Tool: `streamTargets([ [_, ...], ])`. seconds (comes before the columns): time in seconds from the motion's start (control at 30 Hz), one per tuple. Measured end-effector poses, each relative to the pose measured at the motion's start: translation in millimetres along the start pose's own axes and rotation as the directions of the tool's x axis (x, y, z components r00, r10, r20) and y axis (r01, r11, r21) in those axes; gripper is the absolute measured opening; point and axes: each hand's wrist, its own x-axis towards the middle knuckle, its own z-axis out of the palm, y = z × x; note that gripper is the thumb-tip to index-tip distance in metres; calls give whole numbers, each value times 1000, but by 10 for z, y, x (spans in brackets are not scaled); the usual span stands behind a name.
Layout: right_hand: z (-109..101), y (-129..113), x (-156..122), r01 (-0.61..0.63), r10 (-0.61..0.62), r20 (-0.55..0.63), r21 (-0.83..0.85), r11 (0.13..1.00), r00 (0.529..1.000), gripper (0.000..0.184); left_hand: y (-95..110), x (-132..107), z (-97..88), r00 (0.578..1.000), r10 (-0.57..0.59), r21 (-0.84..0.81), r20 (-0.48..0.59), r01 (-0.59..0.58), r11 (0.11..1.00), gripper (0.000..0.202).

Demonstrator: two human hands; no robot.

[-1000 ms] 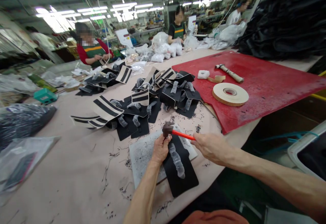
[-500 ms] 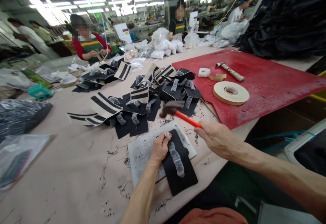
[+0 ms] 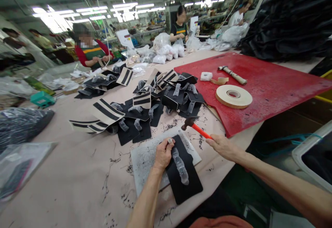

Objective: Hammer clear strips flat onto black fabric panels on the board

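My left hand (image 3: 163, 154) is closed around a small metal punch (image 3: 169, 140) held upright on a black card (image 3: 184, 171). The card has a clear plastic strip down its middle and lies on a scuffed grey cutting slab (image 3: 145, 158). My right hand (image 3: 222, 146) grips the red handle of a hammer (image 3: 195, 127). The hammer's dark head hangs to the right of the punch, a little above the table.
A heap of black and striped cards (image 3: 145, 105) lies behind the slab. A red mat (image 3: 272, 86) at right carries a tape roll (image 3: 233, 96), a white block and a second hammer (image 3: 232, 74). Other people work at the far end of the table (image 3: 64, 172).
The hammer struck the punch, rose up, and has now come down lower and to the right of it. My left hand has kept its place on the card.
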Motion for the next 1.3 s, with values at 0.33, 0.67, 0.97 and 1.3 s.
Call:
streamTargets([
  [0.33, 610, -674, -25, 605, -604, -156, -47, 795, 782, 38, 41, 5, -30, 998, -54, 0, -41, 54, 999, 17],
  [0.67, 955, -1068, -41, 580, -591, -24, -162, 798, 806, 27, 394, 48, 287, 757, -224, -20, -613, 269, 963, 22],
  [0.97, 430, -1364, 16, 456, -487, -82, -249, 855, 869, 23, 1013, 169, -538, 580, -240, -338, -778, -65, 939, 29],
  [1.3, 726, -1305, -216, 244, -242, -41, 60, 968, 970, 59, 394, -190, -338, 757, -329, -307, -565, 178, 935, 25],
])
